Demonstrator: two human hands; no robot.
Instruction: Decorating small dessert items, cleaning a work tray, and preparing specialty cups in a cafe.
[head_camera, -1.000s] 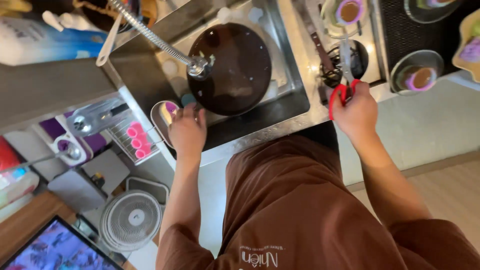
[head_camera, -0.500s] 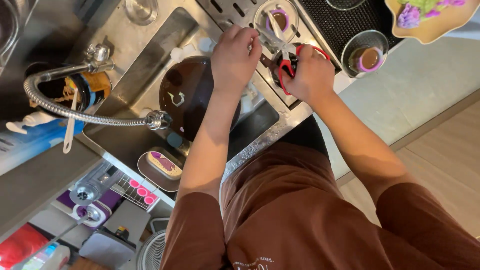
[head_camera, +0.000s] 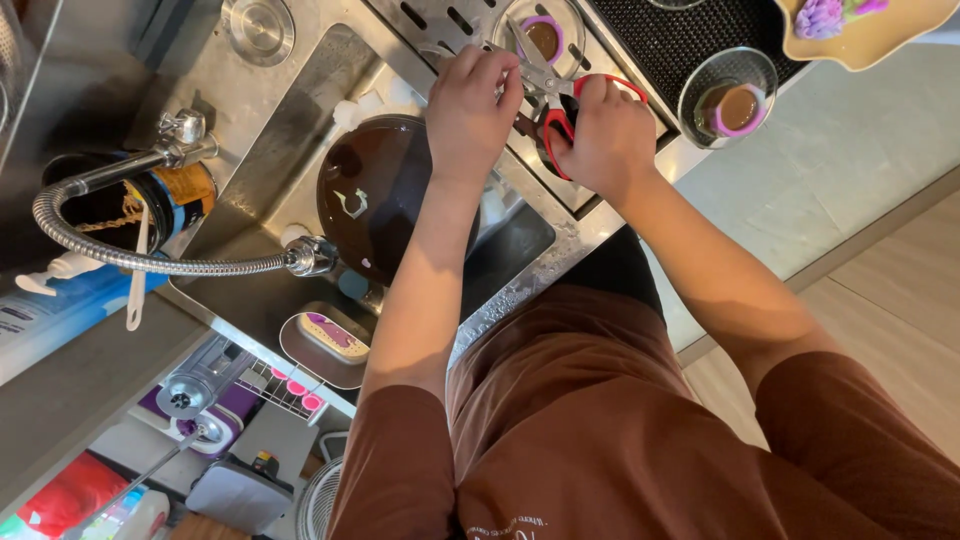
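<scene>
Bright, even indoor light with soft shadows. Glare on the steel sink (head_camera: 250, 130) rim and the faucet hose (head_camera: 150, 262). Sharp centre, edges slightly stretched and softer at the lower left.

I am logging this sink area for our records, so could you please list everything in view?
scissors: 1, red handles, in right hand over drain rack
pan: 1, dark brown, in sink
faucet hose: 1, silver, over sink
glass cups: 2, clear with brown contents and purple rings, on rack
mat: 1, black, on counter
tray: 1, tan, top right, holds purple item
soap dish: 1, metal, sink edge
left hand: 1, at scissor blades
right hand: 1, gripping scissors
</scene>
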